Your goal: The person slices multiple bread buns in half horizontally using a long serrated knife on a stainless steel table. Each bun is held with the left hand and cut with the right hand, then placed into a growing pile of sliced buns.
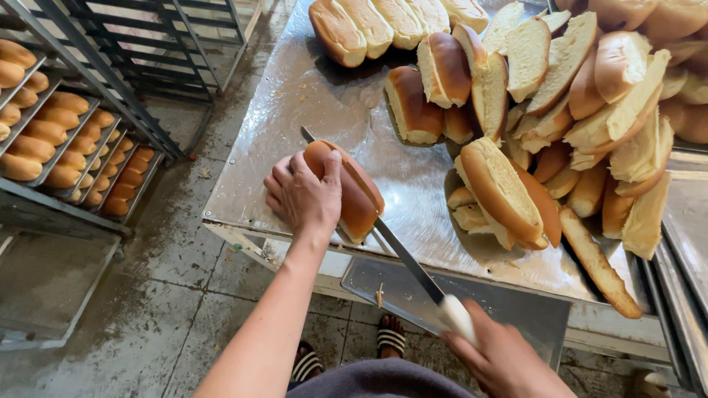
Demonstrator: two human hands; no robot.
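Observation:
My left hand (pixel 304 195) presses down on a long brown bread roll (pixel 352 193) lying on the metal table (pixel 332 110) near its front edge. My right hand (pixel 505 361) grips the white handle of a long knife (pixel 402 250). The blade runs lengthwise through the roll, and its tip shows beyond the roll at the far left. A big heap of split rolls (pixel 575 110) lies to the right of the roll. Whole rolls (pixel 376 26) lie in a row at the back.
A metal rack (pixel 88 88) with trays of baked rolls (pixel 59 140) stands on the left over a dirty tiled floor (pixel 162 295). A flat metal tray (pixel 509 306) juts out under the table's front. More trays (pixel 686 243) sit at the right. My sandalled feet (pixel 354 350) show below.

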